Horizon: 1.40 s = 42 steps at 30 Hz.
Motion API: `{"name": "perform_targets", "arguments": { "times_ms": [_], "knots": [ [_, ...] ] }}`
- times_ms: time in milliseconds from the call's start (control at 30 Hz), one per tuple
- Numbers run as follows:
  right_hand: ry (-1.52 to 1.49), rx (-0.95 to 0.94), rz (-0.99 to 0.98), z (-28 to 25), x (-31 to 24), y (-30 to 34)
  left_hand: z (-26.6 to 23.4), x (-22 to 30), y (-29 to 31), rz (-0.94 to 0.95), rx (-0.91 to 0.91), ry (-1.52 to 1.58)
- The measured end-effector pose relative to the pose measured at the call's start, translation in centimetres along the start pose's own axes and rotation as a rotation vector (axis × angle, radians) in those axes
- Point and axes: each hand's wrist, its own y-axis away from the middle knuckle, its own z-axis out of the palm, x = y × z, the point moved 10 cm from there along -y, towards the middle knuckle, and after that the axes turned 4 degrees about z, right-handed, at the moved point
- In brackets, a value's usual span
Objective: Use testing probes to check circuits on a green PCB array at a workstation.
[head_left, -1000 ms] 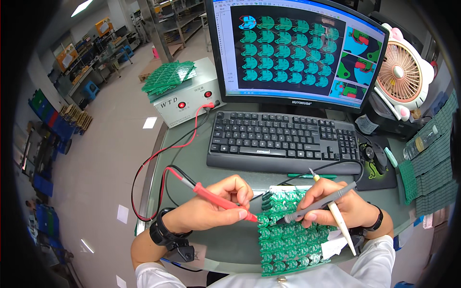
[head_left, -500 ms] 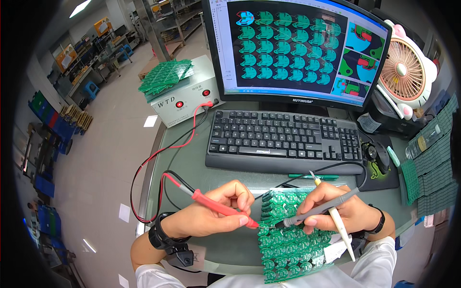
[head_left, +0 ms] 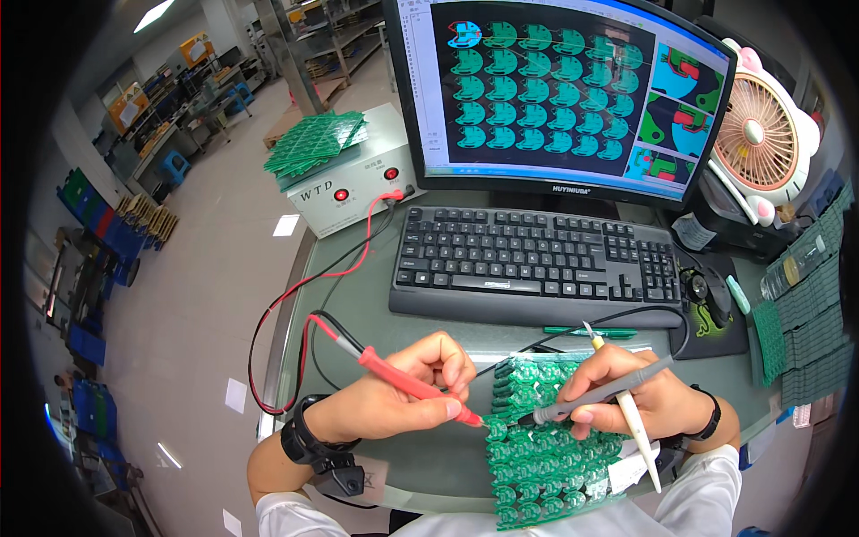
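Note:
My left hand [head_left: 401, 394] is closed around a red test probe [head_left: 410, 383], its tip at the left edge of a green circuit board panel [head_left: 546, 474]. Held in my right hand [head_left: 631, 385] is a grey test probe [head_left: 591, 397], pointing down-left at the same panel, close to the red tip. A white pen-like tool with a yellow collar and pointed tip [head_left: 637, 430] is also tucked between my right fingers. The panel carries rows of small rounded boards and lies at the table's front edge. Whether both tips touch it I cannot tell.
A black keyboard [head_left: 537, 259] lies beyond the panel, below a monitor [head_left: 555, 107] showing a board layout. At left, a white test box [head_left: 349, 188] bears stacked green panels [head_left: 313, 143]. Mouse [head_left: 711, 291], fan [head_left: 756, 130] and more panels [head_left: 814, 304] stand right.
The whole view has shifted slightly, so everything sits a little further right. Both hands keep their grip on the probes, and the tips stay near the same spot on the panel.

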Motion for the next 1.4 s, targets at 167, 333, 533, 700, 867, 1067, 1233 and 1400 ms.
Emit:
{"name": "perform_targets", "arguments": {
  "times_ms": [167,333,533,700,867,1067,1233,1400],
  "knots": [
    [-0.009,0.000,0.003,0.00,0.09,-0.02,0.32,0.16,-0.03,0.020,-0.025,-0.024],
    [-0.014,0.002,-0.013,0.03,0.04,-0.13,0.41,0.04,0.05,0.007,-0.022,-0.019],
    [-0.016,0.005,-0.019,-0.05,-0.04,-0.11,0.47,0.05,-0.03,0.010,-0.015,-0.035],
    [-0.005,0.003,-0.034,-0.07,-0.19,-0.14,0.45,0.04,-0.08,0.008,-0.012,-0.030],
    [-0.015,0.006,-0.015,0.02,0.01,-0.11,0.31,-0.05,-0.04,-0.001,0.004,-0.037],
    [-0.014,0.016,-0.025,-0.10,0.08,-0.04,0.47,0.07,0.07,0.006,-0.011,-0.055],
    [0.051,0.016,-0.038,0.01,-0.03,-0.05,0.60,0.12,0.13,0.011,-0.030,-0.064],
    [0.011,0.032,-0.020,-0.10,0.04,-0.03,0.77,0.07,0.18,0.022,-0.049,-0.065]
  ]
}}
